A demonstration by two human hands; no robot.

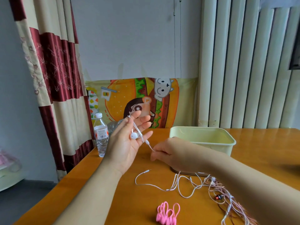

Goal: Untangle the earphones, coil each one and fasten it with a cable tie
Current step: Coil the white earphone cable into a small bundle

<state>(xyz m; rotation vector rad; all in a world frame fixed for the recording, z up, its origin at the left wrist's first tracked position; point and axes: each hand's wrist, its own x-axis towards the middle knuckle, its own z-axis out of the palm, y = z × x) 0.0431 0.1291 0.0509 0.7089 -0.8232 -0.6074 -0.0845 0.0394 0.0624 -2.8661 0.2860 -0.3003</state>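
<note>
Coiling begun: your left hand (128, 143), spread, carries white earphone (134, 135); right hand (165, 153) pinches its cable; ties (167, 213) unused, tangle (216, 190) pending.

A home room: patterned curtain (48, 65), cartoon burger cloth (141, 101), wooden table (259, 143).

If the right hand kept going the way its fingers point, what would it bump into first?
Probably the left hand. The right hand, pinching the white earphone cable, points left toward that open palm. Depth is unclear, so it might pass just in front.
</note>
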